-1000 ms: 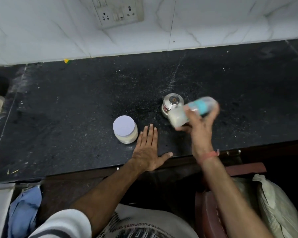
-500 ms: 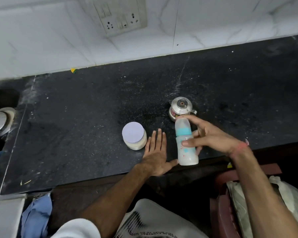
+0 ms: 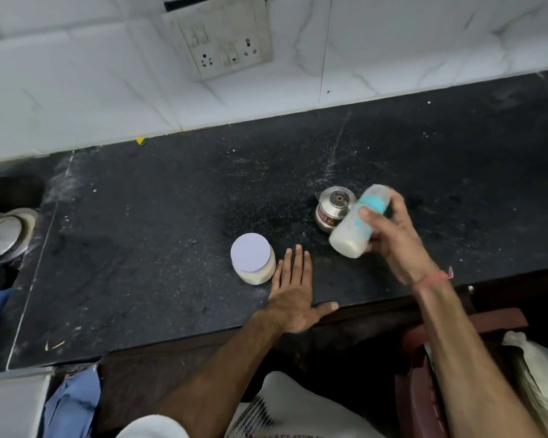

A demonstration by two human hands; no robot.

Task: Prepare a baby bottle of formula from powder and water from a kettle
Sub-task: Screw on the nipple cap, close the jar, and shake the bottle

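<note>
My right hand point(image 3: 392, 241) grips a baby bottle point(image 3: 354, 227) with a teal collar and milky white liquid inside. The bottle is tilted in the air, motion-blurred, its cap end pointing up and to the right. Just behind it a small steel kettle point(image 3: 331, 210) stands on the black counter point(image 3: 158, 235). A powder jar point(image 3: 252, 259) with a pale lilac lid stands left of my left hand point(image 3: 293, 292), which lies flat on the counter near the front edge, fingers straight.
A white tiled wall with a socket plate point(image 3: 226, 42) runs behind the counter. A steel lid or vessel point(image 3: 8, 235) lies at the far left. Blue cloth point(image 3: 70, 403) hangs below the counter; a dark red chair point(image 3: 424, 374) and a sack point(image 3: 538, 374) sit lower right.
The bottle was tilted a second ago, upright near the counter edge half a second ago, and is tilted again higher up. My left hand stayed flat on the counter.
</note>
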